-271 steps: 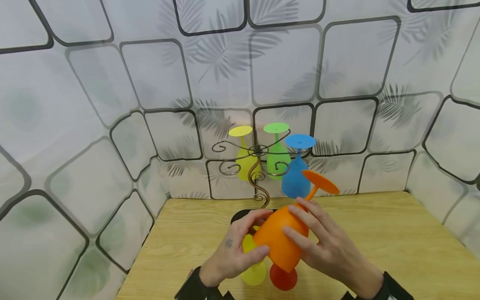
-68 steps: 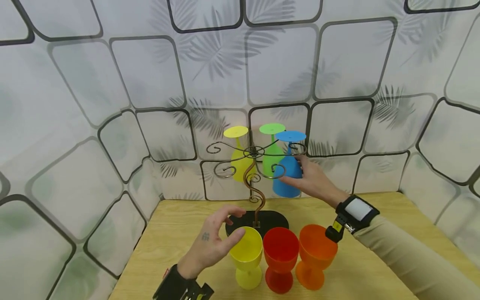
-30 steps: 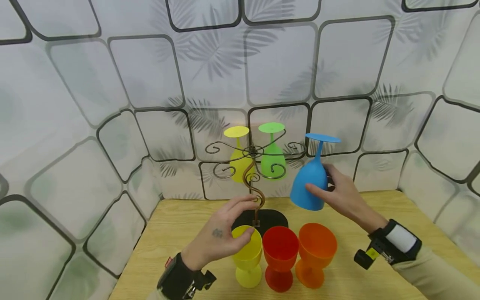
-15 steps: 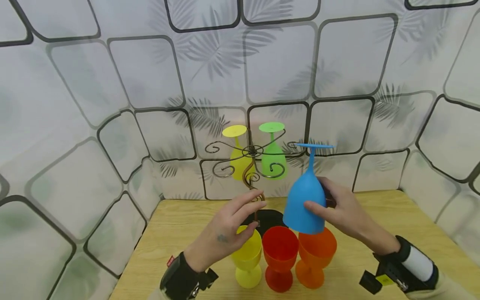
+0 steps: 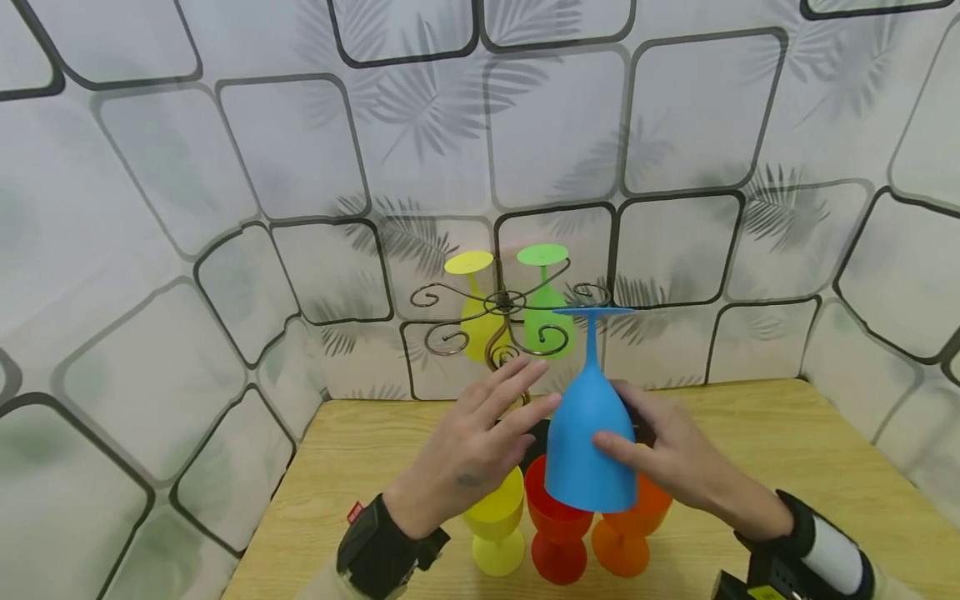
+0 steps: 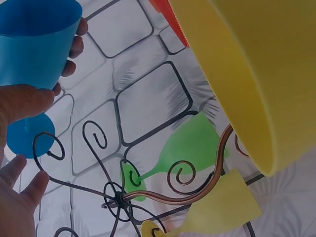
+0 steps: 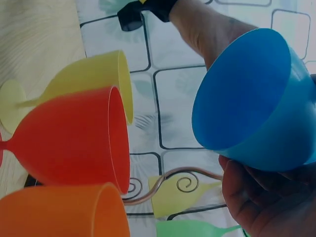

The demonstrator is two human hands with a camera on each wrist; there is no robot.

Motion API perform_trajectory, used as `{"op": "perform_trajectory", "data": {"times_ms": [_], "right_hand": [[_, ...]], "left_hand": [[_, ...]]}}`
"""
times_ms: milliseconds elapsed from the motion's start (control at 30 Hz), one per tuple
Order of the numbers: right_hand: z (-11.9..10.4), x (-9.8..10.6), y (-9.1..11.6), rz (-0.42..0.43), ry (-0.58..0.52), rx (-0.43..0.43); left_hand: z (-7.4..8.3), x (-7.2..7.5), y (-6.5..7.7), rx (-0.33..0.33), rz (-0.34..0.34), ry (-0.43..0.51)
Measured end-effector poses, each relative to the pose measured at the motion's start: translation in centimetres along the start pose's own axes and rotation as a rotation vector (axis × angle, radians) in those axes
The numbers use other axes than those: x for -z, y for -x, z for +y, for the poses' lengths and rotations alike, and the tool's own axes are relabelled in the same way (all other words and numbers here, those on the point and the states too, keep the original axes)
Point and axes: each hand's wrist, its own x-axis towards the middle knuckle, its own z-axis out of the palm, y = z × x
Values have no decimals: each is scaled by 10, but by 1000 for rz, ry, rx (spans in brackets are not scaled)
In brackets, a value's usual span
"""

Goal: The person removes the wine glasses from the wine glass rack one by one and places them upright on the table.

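Observation:
My right hand (image 5: pixel 682 458) grips a blue plastic goblet (image 5: pixel 588 442) by its bowl, foot up and mouth down. The thumb lies across the near side of the bowl, while the other fingers are hidden behind it. To its left, my left hand (image 5: pixel 476 450) has its fingers extended, with fingertips close by the blue bowl. In the right wrist view I look into the hollow of the blue goblet (image 7: pixel 247 94). Below the hands, a yellow goblet (image 5: pixel 497 512), a red goblet (image 5: pixel 555 508) and an orange goblet (image 5: pixel 637 521) stand upright in a row on the table.
Behind the hands rises a metal goblet rack (image 5: pixel 507 302) with curled arms and a black base (image 5: pixel 536 450). A yellow goblet (image 5: pixel 474 329) and a green goblet (image 5: pixel 551 321) hang upside down from it. The wood-grain table (image 5: pixel 360 475) ends at a patterned backdrop (image 5: pixel 555 125).
Earlier the orange goblet was set upright beside the red one. My right hand then took the blue goblet off the rack and brought it down and left, nearer my left hand.

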Motion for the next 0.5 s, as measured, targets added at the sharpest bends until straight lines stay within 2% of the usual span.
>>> {"op": "perform_trajectory", "data": {"times_ms": [200,267,500], "right_hand": [[-1,-8,-3,-70,-105,143],[-2,-10,-4,-92,-121,167],[-7,-11,-7,-125,-172,131]], "left_hand": [[0,-3,-5,-31,5,-48],[0,-2,-5,-41,-3,-58],[-1,-1,-5,-86,-48,-94]]}}
